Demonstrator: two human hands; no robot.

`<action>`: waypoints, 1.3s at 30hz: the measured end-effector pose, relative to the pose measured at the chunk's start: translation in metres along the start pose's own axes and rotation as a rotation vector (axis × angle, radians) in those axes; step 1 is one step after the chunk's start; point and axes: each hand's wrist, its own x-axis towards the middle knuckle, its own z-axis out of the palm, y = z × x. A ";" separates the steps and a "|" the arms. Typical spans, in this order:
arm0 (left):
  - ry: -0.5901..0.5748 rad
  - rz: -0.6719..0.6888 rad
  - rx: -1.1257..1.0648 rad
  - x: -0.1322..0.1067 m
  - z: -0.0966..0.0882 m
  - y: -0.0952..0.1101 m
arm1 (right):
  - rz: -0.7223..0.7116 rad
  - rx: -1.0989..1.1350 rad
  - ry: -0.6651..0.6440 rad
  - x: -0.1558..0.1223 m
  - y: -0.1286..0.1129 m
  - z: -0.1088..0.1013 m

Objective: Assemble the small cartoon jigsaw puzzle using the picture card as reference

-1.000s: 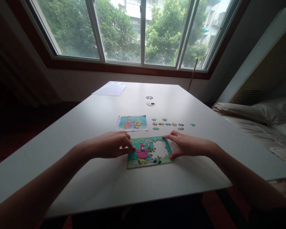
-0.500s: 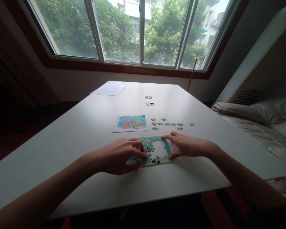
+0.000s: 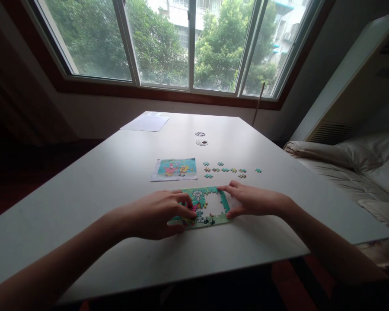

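Note:
A partly built cartoon jigsaw puzzle [image 3: 201, 193] lies flat near the front of the white table [image 3: 116, 172], with an unfilled gap in its right half. My left hand [image 3: 155, 214] lies over the puzzle's left part and hides it. Its fingers are bent, with the tips pressed on the pieces beside the gap. My right hand [image 3: 253, 200] grips the puzzle's right edge, index finger on the top corner and thumb at the bottom corner. Several loose pieces [image 3: 225, 169] lie in a row just beyond the puzzle.
A printed reference picture [image 3: 175, 168] lies behind the puzzle on the left. Farther back are two small round objects [image 3: 201, 142] and a white sheet [image 3: 145, 123]. A thin stick [image 3: 257, 103] leans at the window. A pale cushioned bed [image 3: 350, 160] stands right of the table.
My left hand has moved from the puzzle's left edge onto its left half, covering the pink figure. My right hand has stayed on the right edge. The view shifted slightly.

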 end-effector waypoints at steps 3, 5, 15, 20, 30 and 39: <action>0.001 -0.001 -0.003 0.001 0.000 -0.001 | -0.002 -0.008 -0.002 0.000 0.000 0.000; 0.011 0.000 -0.006 0.001 0.000 -0.001 | -0.003 -0.012 -0.001 0.001 0.000 0.001; 0.030 0.010 -0.029 0.000 0.003 -0.002 | -0.013 -0.021 0.003 0.001 0.000 -0.001; 0.058 0.019 -0.048 0.000 0.005 -0.003 | -0.031 -0.010 0.013 0.002 0.004 0.000; 0.058 0.019 -0.049 0.000 0.004 -0.003 | -0.017 -0.039 0.026 0.000 0.001 -0.001; 0.061 0.014 -0.052 0.000 0.005 -0.003 | -0.017 -0.065 0.035 -0.001 -0.001 -0.001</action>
